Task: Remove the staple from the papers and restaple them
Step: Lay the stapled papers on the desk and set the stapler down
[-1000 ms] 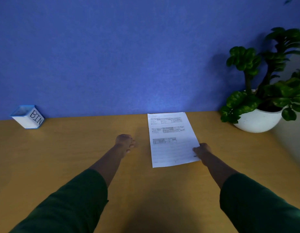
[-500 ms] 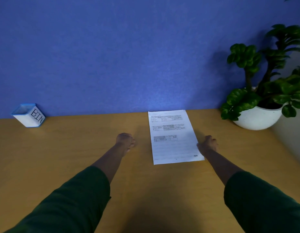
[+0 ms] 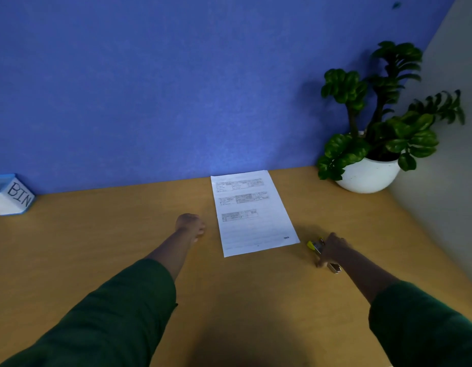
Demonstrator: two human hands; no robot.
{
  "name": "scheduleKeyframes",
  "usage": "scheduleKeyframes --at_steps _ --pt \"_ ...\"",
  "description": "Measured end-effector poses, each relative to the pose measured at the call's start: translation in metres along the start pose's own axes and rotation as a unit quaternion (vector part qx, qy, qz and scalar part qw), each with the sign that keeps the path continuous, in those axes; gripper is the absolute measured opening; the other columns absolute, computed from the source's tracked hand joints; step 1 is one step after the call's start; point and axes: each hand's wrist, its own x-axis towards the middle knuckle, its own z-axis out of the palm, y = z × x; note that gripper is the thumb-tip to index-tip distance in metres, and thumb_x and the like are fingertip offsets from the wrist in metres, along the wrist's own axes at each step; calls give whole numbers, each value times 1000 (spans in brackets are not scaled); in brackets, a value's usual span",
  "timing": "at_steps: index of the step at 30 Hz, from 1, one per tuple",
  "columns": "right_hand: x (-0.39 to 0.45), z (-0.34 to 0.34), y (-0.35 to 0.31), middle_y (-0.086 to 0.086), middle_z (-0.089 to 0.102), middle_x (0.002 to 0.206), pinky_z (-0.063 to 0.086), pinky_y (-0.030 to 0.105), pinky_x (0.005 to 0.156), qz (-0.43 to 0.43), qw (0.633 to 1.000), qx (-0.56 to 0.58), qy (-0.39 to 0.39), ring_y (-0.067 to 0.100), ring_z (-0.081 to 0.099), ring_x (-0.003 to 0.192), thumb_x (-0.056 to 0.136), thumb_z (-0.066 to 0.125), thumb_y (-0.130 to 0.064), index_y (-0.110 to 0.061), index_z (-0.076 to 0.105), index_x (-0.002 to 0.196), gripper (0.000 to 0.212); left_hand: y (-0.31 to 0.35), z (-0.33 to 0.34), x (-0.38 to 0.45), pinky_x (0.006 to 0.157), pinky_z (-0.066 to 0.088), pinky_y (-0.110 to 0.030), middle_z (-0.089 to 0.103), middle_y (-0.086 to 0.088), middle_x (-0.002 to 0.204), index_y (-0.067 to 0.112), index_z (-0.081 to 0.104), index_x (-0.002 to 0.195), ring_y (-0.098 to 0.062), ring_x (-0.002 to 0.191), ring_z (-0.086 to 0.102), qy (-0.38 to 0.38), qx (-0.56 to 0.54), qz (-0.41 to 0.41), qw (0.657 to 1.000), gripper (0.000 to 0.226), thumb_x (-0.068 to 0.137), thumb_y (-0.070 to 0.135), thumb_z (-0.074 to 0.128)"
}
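Observation:
White printed papers lie flat on the wooden desk, their long side running away from me. A small dark mark shows near their lower right corner. Just right of that corner a yellow and metal stapler lies on the desk. My right hand is closed over its middle, and its yellow tip and metal rear end stick out. Left of the papers my left hand rests on the desk as a fist, a short gap from the sheet.
A white and blue box marked BIN stands at the far left against the blue partition. A green plant in a white pot fills the far right corner. A grey wall borders the desk on the right.
My right hand left the papers' lower right corner and moved right and toward me, and the stapler is now visible under it on the desk. The left fist stayed put.

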Motion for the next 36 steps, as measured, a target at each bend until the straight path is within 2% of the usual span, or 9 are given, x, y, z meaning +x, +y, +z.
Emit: scheduleKeyframes --at_steps 4,8,13,15,17,20,25,31,36 --pt "0 1 6 14 64 112 47 27 69 5 1000 26 10 26 63 102 71 77 -19 2 52 115 55 -1 4 -1 74 42 -31 68 -14 112 5 59 112 -20 83 57 -5 5 3 1000 24 93 12 47" --pt "7 -10 3 11 63 87 48 29 65 -15 998 47 35 25 66 92 85 61 -22 1 61 100 28 -3 4 1 76 42 -32 68 -14 112 5 58 115 -21 84 57 5 2 4 1000 26 94 11 45" --pt "29 -35 -11 12 67 69 50 29 57 -14 992 103 67 26 68 76 78 67 -7 1 65 72 10 -5 3 8 75 42 -32 67 -16 116 2 57 118 -26 97 64 28 -7 -7 1000 27 96 9 44" --pt "41 -38 -17 15 66 72 46 28 54 -12 984 150 97 28 66 75 82 65 -13 3 64 72 19 -5 0 10 73 42 -30 67 -17 116 2 58 117 -25 96 65 34 -12 -12 999 27 96 11 43" --pt "54 -37 -23 21 68 93 46 32 64 -18 972 195 130 34 65 91 88 61 -31 8 65 91 39 -9 -4 13 72 43 -31 68 -15 112 4 59 114 -22 82 63 42 -11 -12 999 26 96 15 45" --pt "70 -32 -31 24 66 103 42 32 65 -28 957 237 165 38 63 95 87 57 -48 6 62 100 56 -15 -13 17 81 43 -35 68 -17 104 5 60 114 -27 88 61 60 -15 -4 998 26 96 18 45" --pt "84 -28 -45 22 65 107 45 32 64 -27 960 212 179 37 63 96 79 70 -15 2 58 105 33 -19 -24 18 78 38 -33 62 -14 88 3 59 114 -23 72 56 83 -26 -3 996 27 97 15 42" --pt "91 -27 -48 26 60 112 43 35 69 -57 962 193 186 40 59 102 80 68 -9 5 49 111 39 -15 -24 15 80 36 -32 59 -10 73 13 56 103 -21 67 55 83 -45 -9 995 16 98 14 41" --pt "89 -28 -45 24 55 121 45 40 88 -57 954 208 206 39 53 110 76 73 -21 1 48 118 54 -13 -22 13 87 43 -39 65 -18 103 2 58 116 -27 93 59 72 -41 -6 997 27 98 13 42"
